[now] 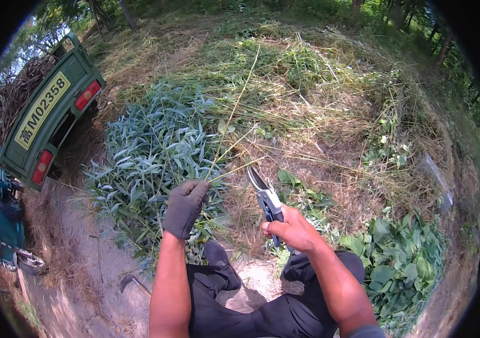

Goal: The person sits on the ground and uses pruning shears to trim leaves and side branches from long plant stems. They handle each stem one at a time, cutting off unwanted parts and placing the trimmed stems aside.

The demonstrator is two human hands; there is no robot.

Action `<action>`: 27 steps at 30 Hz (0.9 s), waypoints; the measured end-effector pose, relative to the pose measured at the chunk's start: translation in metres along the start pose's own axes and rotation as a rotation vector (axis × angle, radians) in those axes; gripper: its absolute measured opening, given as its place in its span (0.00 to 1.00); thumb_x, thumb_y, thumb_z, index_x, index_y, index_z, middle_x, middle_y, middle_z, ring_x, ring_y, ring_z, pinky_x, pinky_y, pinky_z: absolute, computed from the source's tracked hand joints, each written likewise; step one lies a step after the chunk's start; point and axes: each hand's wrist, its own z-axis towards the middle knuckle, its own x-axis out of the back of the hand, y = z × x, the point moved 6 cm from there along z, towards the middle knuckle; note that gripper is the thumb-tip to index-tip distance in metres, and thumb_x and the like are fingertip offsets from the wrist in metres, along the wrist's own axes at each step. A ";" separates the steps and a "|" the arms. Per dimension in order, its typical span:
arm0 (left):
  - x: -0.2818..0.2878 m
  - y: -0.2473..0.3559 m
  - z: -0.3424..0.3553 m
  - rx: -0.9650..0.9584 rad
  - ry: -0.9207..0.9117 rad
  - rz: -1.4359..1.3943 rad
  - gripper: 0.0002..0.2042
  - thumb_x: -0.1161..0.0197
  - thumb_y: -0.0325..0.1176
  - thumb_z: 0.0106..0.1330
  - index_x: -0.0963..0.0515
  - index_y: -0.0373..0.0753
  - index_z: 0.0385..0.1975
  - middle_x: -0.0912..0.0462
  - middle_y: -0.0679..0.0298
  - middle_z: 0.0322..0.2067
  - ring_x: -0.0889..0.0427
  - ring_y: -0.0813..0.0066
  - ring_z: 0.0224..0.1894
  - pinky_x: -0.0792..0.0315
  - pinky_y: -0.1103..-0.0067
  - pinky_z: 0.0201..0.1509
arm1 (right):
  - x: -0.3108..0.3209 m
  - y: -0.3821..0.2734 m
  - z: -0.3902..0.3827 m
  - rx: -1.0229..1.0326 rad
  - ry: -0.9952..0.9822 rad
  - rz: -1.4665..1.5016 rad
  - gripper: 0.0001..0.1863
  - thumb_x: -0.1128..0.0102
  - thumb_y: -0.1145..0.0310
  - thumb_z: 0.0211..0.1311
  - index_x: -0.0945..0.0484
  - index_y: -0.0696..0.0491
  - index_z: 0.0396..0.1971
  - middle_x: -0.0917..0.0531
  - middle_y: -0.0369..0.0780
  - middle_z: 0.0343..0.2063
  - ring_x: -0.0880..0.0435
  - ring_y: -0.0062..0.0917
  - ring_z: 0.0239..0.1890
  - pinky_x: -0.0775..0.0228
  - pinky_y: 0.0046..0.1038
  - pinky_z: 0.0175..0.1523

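My left hand, in a dark grey glove, is closed around the lower end of a long thin plant stem. The stem forks just above the fingers; one branch reaches far ahead and shorter ones slant right. Pruning shears with grey-and-dark handles are in my bare right hand, thumb across the grip. Their blades point up and away, close to the tip of the lowest side branch; whether they touch it I cannot tell.
Cut grey-green leafy stalks lie left, broad-leaved greens near right. Dry cut grass spreads ahead. A sickle rests by my left forearm. At far left stand a green cargo vehicle loaded with sticks and a teal motorbike.
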 end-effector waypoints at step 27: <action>-0.062 0.000 -0.007 -0.017 -0.192 -0.028 0.09 0.37 0.31 0.67 0.18 0.36 0.44 0.21 0.69 0.27 0.26 0.85 0.24 0.31 0.85 0.26 | -0.027 -0.009 -0.001 -0.074 -0.006 0.083 0.14 0.39 0.64 0.58 0.30 0.59 0.32 0.24 0.36 0.21 0.26 0.18 0.25 0.32 0.27 0.32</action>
